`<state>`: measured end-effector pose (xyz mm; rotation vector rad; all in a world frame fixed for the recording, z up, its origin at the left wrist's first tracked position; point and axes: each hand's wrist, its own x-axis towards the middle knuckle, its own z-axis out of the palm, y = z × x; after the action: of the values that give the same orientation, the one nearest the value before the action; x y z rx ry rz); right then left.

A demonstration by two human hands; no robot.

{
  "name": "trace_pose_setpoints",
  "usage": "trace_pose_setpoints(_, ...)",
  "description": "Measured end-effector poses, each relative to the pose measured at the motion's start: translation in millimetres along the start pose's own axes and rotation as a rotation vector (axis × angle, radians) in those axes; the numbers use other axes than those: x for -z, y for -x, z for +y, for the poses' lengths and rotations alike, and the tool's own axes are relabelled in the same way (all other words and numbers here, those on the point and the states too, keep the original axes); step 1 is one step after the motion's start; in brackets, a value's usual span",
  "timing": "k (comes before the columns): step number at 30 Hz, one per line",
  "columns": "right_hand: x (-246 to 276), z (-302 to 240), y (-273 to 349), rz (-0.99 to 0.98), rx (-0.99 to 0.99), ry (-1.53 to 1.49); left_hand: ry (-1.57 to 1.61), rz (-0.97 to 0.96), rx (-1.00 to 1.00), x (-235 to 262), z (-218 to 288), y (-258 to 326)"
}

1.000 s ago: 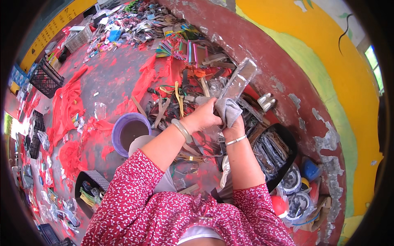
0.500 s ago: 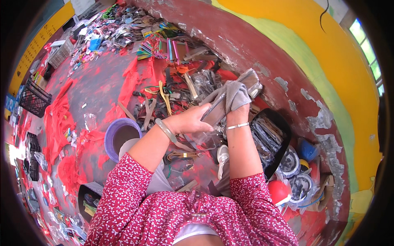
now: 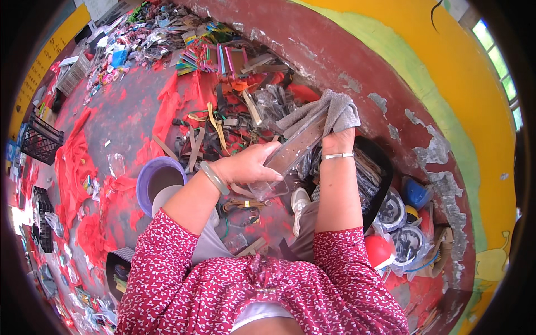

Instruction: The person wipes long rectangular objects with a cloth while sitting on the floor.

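Head view, looking down over red patterned sleeves (image 3: 167, 262) at both bare hands, raised above a cluttered red floor (image 3: 120, 117).

Left hand (image 3: 245, 167) gripping the lower end of a long clear plastic case (image 3: 287, 156), fingers curled shut around its near edge, thumb lying along the side. Wearing a pale green bangle (image 3: 207, 177) at the wrist.

Right hand (image 3: 338, 137) closing on a grey cloth (image 3: 329, 111), pressing it against the upper end of the clear plastic case; fingers mostly hidden under the fabric, yet plainly clenched on it. Wearing a thin silver bracelet (image 3: 338, 156) at the wrist.

Clear plastic case lying tilted between the two hands, low end toward the left hand, high end under the cloth, held in the air over the pile of straps and packets (image 3: 223, 131) beside the dark red wall (image 3: 357, 61).

Sitting below the left forearm: a purple bucket (image 3: 153, 178), on the floor, near the knee. Showing just under the case: a white shoe (image 3: 298, 201). Lying to the right of the right forearm: a black bag (image 3: 374, 178) holding clear-wrapped goods, and past it round packed items (image 3: 393, 209), a red ball-like thing (image 3: 379, 251) and a blue one (image 3: 416, 192). Standing far left: a black crate (image 3: 39, 139). Spreading along the top: a scatter of coloured packets (image 3: 167, 33).
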<state>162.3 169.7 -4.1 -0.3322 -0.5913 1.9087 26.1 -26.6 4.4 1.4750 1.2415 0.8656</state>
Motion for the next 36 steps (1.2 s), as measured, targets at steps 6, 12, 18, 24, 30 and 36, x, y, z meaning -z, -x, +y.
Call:
trace_pose_setpoints(6, -1, 13, 2, 0.072, 0.032, 0.038, 0.152, 0.064, 0.048, -7, 1, -3)
trace_pose_setpoints(12, -7, 45, 10, -0.086, -0.494, 0.482, 0.133, 0.222, 0.047, -8, -3, -13)
trace_pose_setpoints(18, -46, 60, 63, 0.076, -0.409, 0.193, 0.217, 0.294, 0.011, 6, -11, -16)
trace_pose_setpoints(24, 13, 80, 13, -0.362, -0.268, 0.937, 0.007, 0.198, 0.048, 6, -15, -16)
trace_pose_setpoints(30, 27, 9, -16, -0.100, -0.143, 0.532, 0.110, 0.001, 0.030, -6, -3, -11)
trace_pose_setpoints(36, -23, -30, 22, -0.213, 0.003, -0.110, 0.644, -0.096, 0.139, -3, 9, -1)
